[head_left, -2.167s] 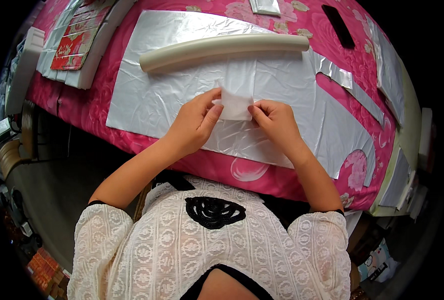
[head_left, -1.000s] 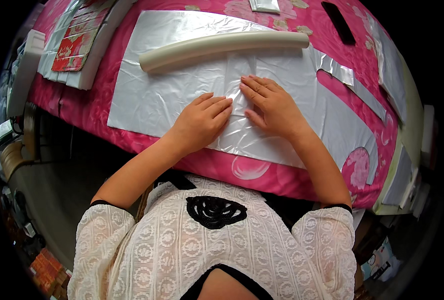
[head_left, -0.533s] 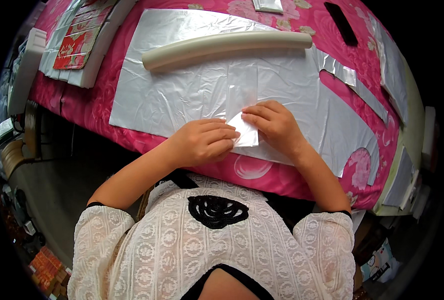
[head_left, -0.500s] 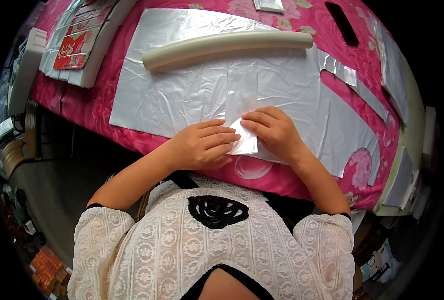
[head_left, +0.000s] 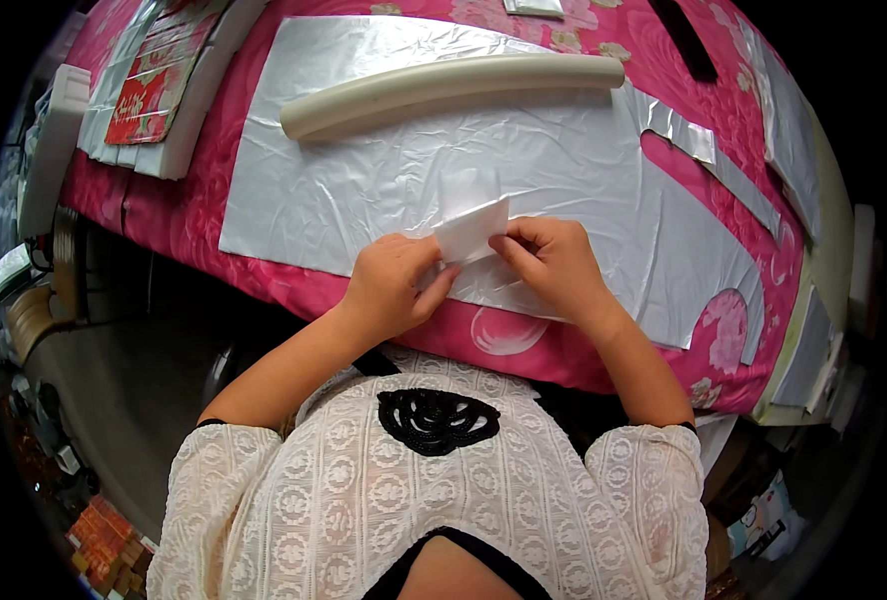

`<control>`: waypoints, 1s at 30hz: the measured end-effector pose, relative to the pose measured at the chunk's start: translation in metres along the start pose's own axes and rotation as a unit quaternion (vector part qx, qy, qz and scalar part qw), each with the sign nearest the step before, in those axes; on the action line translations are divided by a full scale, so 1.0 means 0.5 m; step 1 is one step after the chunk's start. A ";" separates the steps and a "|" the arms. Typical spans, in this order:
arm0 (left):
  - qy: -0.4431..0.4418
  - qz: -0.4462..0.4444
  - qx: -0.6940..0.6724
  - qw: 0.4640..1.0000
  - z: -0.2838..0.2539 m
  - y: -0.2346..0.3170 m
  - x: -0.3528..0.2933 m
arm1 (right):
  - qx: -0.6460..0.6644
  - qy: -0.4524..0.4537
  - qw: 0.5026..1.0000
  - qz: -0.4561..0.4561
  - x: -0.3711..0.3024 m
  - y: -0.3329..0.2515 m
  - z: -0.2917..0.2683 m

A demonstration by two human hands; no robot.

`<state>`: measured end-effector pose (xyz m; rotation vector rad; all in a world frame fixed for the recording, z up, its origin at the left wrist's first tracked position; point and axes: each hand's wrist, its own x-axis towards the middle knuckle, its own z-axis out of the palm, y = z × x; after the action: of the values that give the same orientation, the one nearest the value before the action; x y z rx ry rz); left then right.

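spreading across most of the view is a table under a pink flowered cloth (head_left: 724,120), and on it lies a big silvery plastic sheet (head_left: 384,170), wrinkled, with a curved piece cut out of its right part so the pink shows through. along the far side of that sheet rests a long cream-coloured tube (head_left: 444,85), lying flat and apart from the hands. at the far left corner of the table sits a stack of flat packets with red and white fronts (head_left: 149,85), and narrow silvery offcuts (head_left: 734,175) trail down the right side.

nearer the table's front edge, both hands work together over the sheet. the left hand (head_left: 389,285) has its fingers curled shut, pinching the lower left end of a small folded white piece (head_left: 474,230). the right hand (head_left: 554,260) is likewise closed, thumb and fingertips nipping the right edge of the same piece. the piece is lifted a little off the sheet, tilted up toward the far side, held between the two hands just in front of the person's chest.

as a judgement, the small piece looks partly folded: it shows a crisp edge and a compact shape, yet both hands grip it in the air, so the creasing or pressing flat seems not finished. the large sheet and the tube lie untouched.
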<state>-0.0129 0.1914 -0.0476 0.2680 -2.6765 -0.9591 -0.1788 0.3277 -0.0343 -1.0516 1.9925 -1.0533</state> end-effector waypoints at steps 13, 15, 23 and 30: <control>-0.054 -0.293 -0.223 0.928 -0.027 0.009 0.064 | -0.098 -0.047 0.985 0.137 0.054 -0.031 -0.014; 0.001 -0.207 -0.105 0.973 -0.024 0.019 0.054 | -0.105 -0.039 0.987 0.120 0.053 -0.026 -0.009; -0.012 0.012 0.154 0.988 0.055 0.016 0.071 | -0.096 -0.040 0.984 0.146 0.053 -0.036 -0.007; -0.024 -0.004 0.156 0.987 0.095 -0.001 0.059 | -0.234 0.040 0.969 0.064 0.024 -0.039 0.012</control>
<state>-0.0562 0.2111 -0.0770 0.3247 -2.8659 -0.5508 -0.1726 0.3084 -0.0224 -1.1057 2.4080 -0.5736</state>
